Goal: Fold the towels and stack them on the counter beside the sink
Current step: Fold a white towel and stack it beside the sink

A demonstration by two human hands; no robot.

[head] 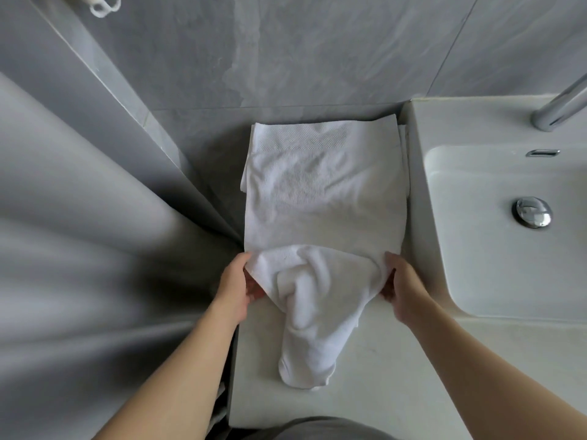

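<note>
White towel [324, 198] spread on the tabletop [374, 376] left of the sink [508, 249], near end bunched and trailing toward the person. Left hand [236, 287] and right hand [401, 287] each pinch a side edge, fingers curled under the cloth. No readable label or writing.

Grey marbled wall tiles [286, 52] rise behind the pale counter [365, 385], a grey shower curtain [73, 233] hangs along its left edge, and soft, even light fills the room.
</note>
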